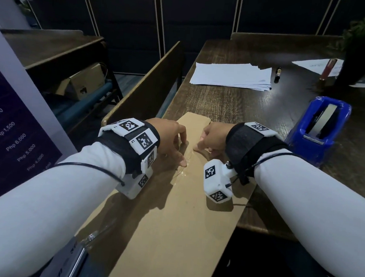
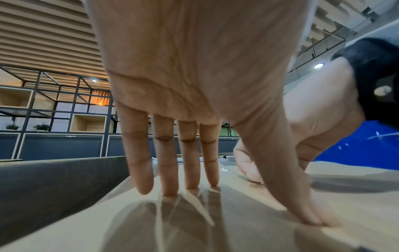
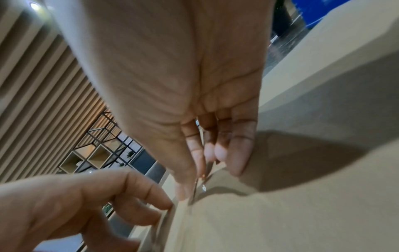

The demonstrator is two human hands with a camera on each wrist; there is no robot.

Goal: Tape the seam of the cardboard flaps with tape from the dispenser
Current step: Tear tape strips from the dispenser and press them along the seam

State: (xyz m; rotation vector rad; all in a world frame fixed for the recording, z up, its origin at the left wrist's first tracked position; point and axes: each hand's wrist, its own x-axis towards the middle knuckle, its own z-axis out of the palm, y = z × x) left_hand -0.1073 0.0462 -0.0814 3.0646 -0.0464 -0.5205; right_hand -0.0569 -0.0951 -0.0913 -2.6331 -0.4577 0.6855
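Flat brown cardboard flaps [image 1: 172,213] lie under both hands: left hand [image 1: 171,137] presses glossy clear tape [image 2: 194,202] with straight fingers; right hand [image 1: 212,136] pinches the tape's end.

The far half of the cardboard [image 1: 179,205] is being occupied by both hands. Passage on the right is being blocked by the blue tape dispenser [image 1: 320,128]; beyond the cardboard, bare table [image 1: 223,102] is being left open up to the paper stack [image 1: 231,75] and marker [image 1: 278,74].
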